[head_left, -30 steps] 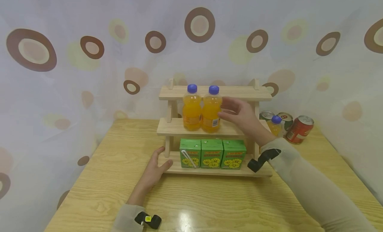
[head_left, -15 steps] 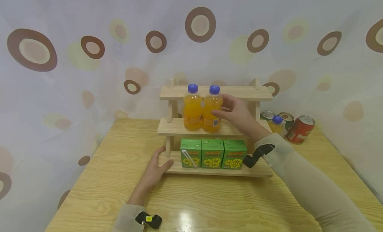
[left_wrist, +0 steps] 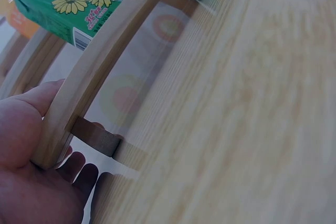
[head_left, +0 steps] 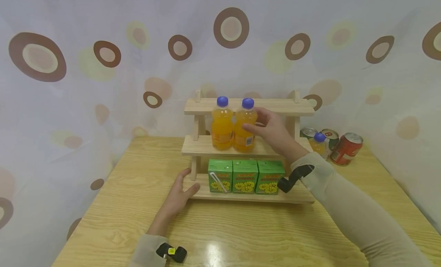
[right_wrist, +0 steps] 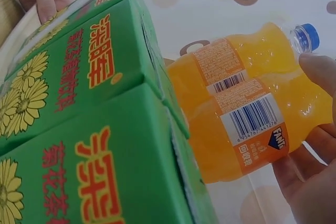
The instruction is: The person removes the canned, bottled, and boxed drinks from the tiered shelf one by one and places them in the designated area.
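Observation:
My right hand (head_left: pixel 272 132) holds the right one of two orange Fanta bottles (head_left: pixel 244 135), thumb in front and fingers behind. That bottle stands on the middle board of a three-tier wooden shelf (head_left: pixel 268 147), close beside the left bottle (head_left: pixel 222 130). Both have blue caps. The right wrist view shows the barcode label (right_wrist: pixel 252 119) of the held bottle. At the lower board's left end, my left hand (head_left: pixel 178 196) grips the wood, thumb on top and fingers beneath, as the left wrist view (left_wrist: pixel 31 150) shows. Three green drink cartons (head_left: pixel 245 177) stand in a row on that lower board.
Behind the shelf's right side, another blue-capped bottle (head_left: pixel 318 142) stands by a red can (head_left: pixel 346 149) and green cans (head_left: pixel 329 137). The top board (head_left: pixel 272 105) lies above the bottles. A patterned cloth (head_left: pixel 138 68) hangs behind the wooden table (head_left: pixel 241 232).
My right hand has moved slightly left and closed round the right bottle, its thumb now across the front. The bottles, the cartons and my left hand have stayed in place.

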